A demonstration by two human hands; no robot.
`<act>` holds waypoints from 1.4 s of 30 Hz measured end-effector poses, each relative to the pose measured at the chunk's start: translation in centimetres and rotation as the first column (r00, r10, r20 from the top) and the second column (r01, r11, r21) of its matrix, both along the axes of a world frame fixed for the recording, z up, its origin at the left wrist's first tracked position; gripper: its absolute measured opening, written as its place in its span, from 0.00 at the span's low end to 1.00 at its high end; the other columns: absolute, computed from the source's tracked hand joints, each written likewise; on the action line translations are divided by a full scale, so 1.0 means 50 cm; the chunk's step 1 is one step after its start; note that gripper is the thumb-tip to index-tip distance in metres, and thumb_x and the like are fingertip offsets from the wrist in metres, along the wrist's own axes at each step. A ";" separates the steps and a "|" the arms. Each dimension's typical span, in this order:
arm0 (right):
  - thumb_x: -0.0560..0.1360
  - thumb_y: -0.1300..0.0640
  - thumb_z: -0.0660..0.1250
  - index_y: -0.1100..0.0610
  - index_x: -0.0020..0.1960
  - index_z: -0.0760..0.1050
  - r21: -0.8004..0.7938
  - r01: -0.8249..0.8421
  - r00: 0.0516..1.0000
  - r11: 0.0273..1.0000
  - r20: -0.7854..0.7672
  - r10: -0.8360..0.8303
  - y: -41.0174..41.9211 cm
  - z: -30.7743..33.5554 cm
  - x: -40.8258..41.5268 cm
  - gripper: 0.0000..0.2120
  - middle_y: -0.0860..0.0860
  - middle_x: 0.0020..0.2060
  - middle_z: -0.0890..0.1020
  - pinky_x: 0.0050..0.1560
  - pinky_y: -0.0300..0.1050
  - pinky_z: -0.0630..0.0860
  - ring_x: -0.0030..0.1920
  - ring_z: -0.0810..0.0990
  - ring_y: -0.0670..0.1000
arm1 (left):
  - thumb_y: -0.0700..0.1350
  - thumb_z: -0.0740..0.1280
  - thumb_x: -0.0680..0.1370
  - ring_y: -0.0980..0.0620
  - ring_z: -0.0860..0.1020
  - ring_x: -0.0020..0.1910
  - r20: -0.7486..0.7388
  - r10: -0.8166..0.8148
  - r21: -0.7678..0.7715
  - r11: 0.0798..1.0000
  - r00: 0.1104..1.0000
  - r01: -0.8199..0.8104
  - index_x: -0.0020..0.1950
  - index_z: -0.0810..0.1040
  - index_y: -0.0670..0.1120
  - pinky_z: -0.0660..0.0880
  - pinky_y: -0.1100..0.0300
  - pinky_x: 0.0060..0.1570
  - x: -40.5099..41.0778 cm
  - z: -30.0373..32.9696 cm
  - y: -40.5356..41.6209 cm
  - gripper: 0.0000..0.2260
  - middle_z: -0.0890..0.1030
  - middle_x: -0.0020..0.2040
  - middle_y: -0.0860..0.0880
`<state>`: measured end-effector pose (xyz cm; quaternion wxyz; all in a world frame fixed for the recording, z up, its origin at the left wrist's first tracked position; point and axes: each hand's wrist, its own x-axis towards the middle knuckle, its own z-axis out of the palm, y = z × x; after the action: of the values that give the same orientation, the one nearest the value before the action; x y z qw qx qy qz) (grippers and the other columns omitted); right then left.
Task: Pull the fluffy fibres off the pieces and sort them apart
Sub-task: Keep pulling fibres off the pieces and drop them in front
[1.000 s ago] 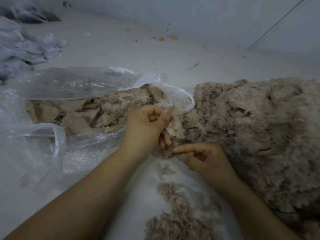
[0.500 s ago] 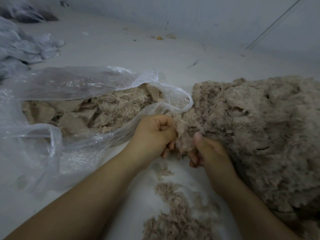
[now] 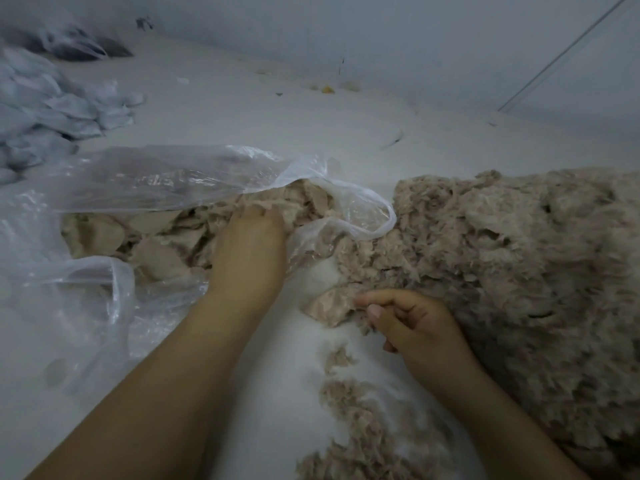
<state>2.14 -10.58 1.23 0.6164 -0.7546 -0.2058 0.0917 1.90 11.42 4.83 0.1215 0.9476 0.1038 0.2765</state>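
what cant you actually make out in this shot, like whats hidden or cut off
Head view only:
- Left hand: its fingertips are buried in the pieces inside the clear plastic bag, so its grip is unclear.
- Fluffy pile: cut off by the right edge.
- Loose fibres: cut off at the bottom edge.
- Right hand: whether it pinches fibres is unclear.

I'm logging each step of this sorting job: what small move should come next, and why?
Probably draw the left hand out of the clear bag: it reaches inside among the pieces, while the right hand already pinches a tuft at the edge of the fluffy pile.
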 end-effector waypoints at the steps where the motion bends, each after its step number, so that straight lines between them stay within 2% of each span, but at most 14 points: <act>1: 0.78 0.62 0.66 0.44 0.50 0.83 -0.005 -0.020 1.000 1.000 -0.002 0.020 0.000 -0.002 0.000 0.14 0.41 0.25 0.73 0.31 0.38 0.72 0.28 0.71 0.41 | 0.26 0.61 0.65 0.42 0.68 0.38 -0.076 0.018 0.049 0.999 0.997 -0.014 0.35 0.68 0.42 0.59 0.53 0.35 -0.003 0.000 -0.003 0.11 0.75 0.41 0.36; 5: 0.78 0.59 0.67 0.39 0.60 0.78 -0.051 -0.038 0.999 0.998 0.006 0.038 -0.001 -0.012 0.004 0.17 0.40 0.24 0.65 0.33 0.46 0.72 0.28 0.66 0.43 | 0.31 0.63 0.67 0.38 0.71 0.48 -0.174 0.121 0.211 0.974 0.977 -0.083 0.37 0.73 0.39 0.59 0.52 0.38 -0.011 0.010 -0.012 0.05 0.72 0.48 0.38; 9: 0.78 0.60 0.67 0.40 0.55 0.78 -0.032 0.000 1.000 0.999 0.000 0.000 -0.003 -0.014 0.008 0.15 0.39 0.21 0.69 0.32 0.36 0.75 0.26 0.70 0.39 | 0.32 0.61 0.65 0.40 0.72 0.39 0.056 -0.082 0.130 0.989 0.995 0.074 0.35 0.75 0.36 0.63 0.53 0.30 -0.019 0.015 -0.039 0.04 0.73 0.40 0.39; 12: 0.78 0.62 0.66 0.48 0.57 0.79 -0.019 0.025 1.000 1.000 -0.016 -0.025 -0.004 -0.018 0.011 0.12 0.39 0.22 0.73 0.31 0.33 0.74 0.27 0.75 0.38 | 0.45 0.65 0.75 0.44 0.76 0.42 -0.140 -0.356 -0.131 0.931 0.924 0.340 0.46 0.81 0.42 0.75 0.49 0.39 -0.021 0.004 -0.067 0.09 0.77 0.44 0.44; 15: 0.78 0.60 0.67 0.46 0.55 0.80 -0.021 0.029 0.999 0.999 -0.016 -0.030 -0.004 -0.017 0.013 0.11 0.41 0.23 0.74 0.32 0.34 0.75 0.29 0.76 0.39 | 0.45 0.68 0.75 0.51 0.76 0.47 -0.346 -0.518 -0.260 0.854 0.782 0.451 0.48 0.81 0.46 0.75 0.54 0.48 -0.019 -0.017 -0.078 0.04 0.75 0.48 0.50; 18: 0.77 0.60 0.69 0.43 0.55 0.79 -0.030 0.014 1.000 0.999 0.010 -0.014 -0.004 -0.014 0.013 0.13 0.43 0.23 0.71 0.32 0.38 0.75 0.28 0.72 0.42 | 0.41 0.71 0.75 0.60 0.76 0.36 -0.254 -0.517 -0.448 0.812 0.818 0.374 0.39 0.79 0.48 0.71 0.62 0.36 -0.015 -0.026 -0.079 0.06 0.77 0.37 0.55; 21: 0.74 0.56 0.71 0.36 0.59 0.77 -0.043 -0.034 0.999 0.999 0.019 0.034 -0.001 -0.012 0.009 0.18 0.44 0.25 0.69 0.34 0.45 0.74 0.29 0.70 0.45 | 0.38 0.72 0.74 0.59 0.75 0.29 -0.086 -0.532 -0.666 0.659 0.842 0.349 0.38 0.80 0.47 0.72 0.61 0.31 -0.015 -0.025 -0.090 0.07 0.78 0.30 0.52; 26: 0.74 0.47 0.68 0.41 0.46 0.82 -0.027 -0.009 1.000 1.000 -0.018 0.008 0.000 -0.009 0.007 0.04 0.53 0.29 0.74 0.33 0.39 0.75 0.31 0.73 0.47 | 0.38 0.73 0.74 0.62 0.77 0.30 0.076 -0.520 -0.667 0.608 0.851 0.431 0.39 0.83 0.48 0.72 0.69 0.32 -0.020 -0.026 -0.110 0.06 0.80 0.32 0.55; 30: 0.77 0.54 0.68 0.44 0.42 0.81 0.010 0.047 0.998 0.999 -0.051 -0.047 -0.001 -0.007 0.009 0.07 0.50 0.32 0.81 0.32 0.37 0.75 0.32 0.78 0.44 | 0.40 0.72 0.75 0.58 0.79 0.32 0.100 -0.388 -0.721 0.607 0.916 0.336 0.41 0.81 0.49 0.75 0.64 0.34 -0.015 -0.016 -0.103 0.05 0.81 0.34 0.53; 32: 0.79 0.58 0.66 0.45 0.42 0.81 0.034 0.084 0.995 0.996 -0.063 -0.082 -0.005 -0.005 0.010 0.11 0.50 0.35 0.83 0.32 0.37 0.75 0.34 0.80 0.45 | 0.46 0.75 0.73 0.61 0.77 0.32 -0.004 -0.473 -0.713 0.619 0.881 0.329 0.43 0.81 0.50 0.74 0.64 0.34 -0.018 -0.004 -0.084 0.04 0.81 0.38 0.53; 34: 0.78 0.60 0.66 0.46 0.42 0.82 0.041 0.106 0.991 0.994 -0.084 -0.102 -0.004 -0.007 0.011 0.11 0.49 0.33 0.83 0.32 0.36 0.75 0.33 0.80 0.45 | 0.52 0.78 0.68 0.63 0.76 0.34 -0.280 -0.610 -0.604 0.712 0.741 0.358 0.45 0.81 0.51 0.74 0.67 0.34 -0.025 0.002 -0.060 0.11 0.80 0.44 0.55; 37: 0.76 0.65 0.67 0.44 0.41 0.82 0.009 0.170 0.982 0.985 -0.085 -0.168 -0.004 -0.015 0.014 0.16 0.46 0.27 0.79 0.29 0.34 0.74 0.28 0.78 0.44 | 0.46 0.77 0.69 0.59 0.77 0.42 -0.517 -0.605 -0.408 0.796 0.605 0.448 0.45 0.81 0.48 0.76 0.60 0.42 -0.032 0.004 -0.047 0.08 0.79 0.45 0.54; 40: 0.75 0.67 0.66 0.39 0.39 0.83 -0.002 0.168 0.984 0.986 -0.059 -0.168 -0.005 -0.013 0.011 0.22 0.46 0.27 0.79 0.28 0.33 0.74 0.27 0.78 0.43 | 0.39 0.74 0.72 0.57 0.77 0.32 -0.381 -0.589 -0.519 0.774 0.712 0.363 0.38 0.79 0.44 0.75 0.59 0.34 -0.027 0.001 -0.053 0.05 0.80 0.34 0.51; 42: 0.75 0.65 0.67 0.36 0.39 0.83 -0.008 0.136 0.990 0.991 -0.038 -0.136 -0.003 -0.007 0.007 0.22 0.46 0.27 0.80 0.28 0.33 0.73 0.27 0.77 0.41 | 0.37 0.72 0.74 0.52 0.75 0.29 -0.185 -0.591 -0.721 0.625 0.785 0.300 0.37 0.77 0.41 0.73 0.58 0.31 -0.025 -0.001 -0.057 0.07 0.78 0.30 0.46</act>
<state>2.47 -10.72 0.88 0.6230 -0.7666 -0.1417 0.0646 0.65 8.57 4.76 0.4878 0.8723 -0.0275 -0.0209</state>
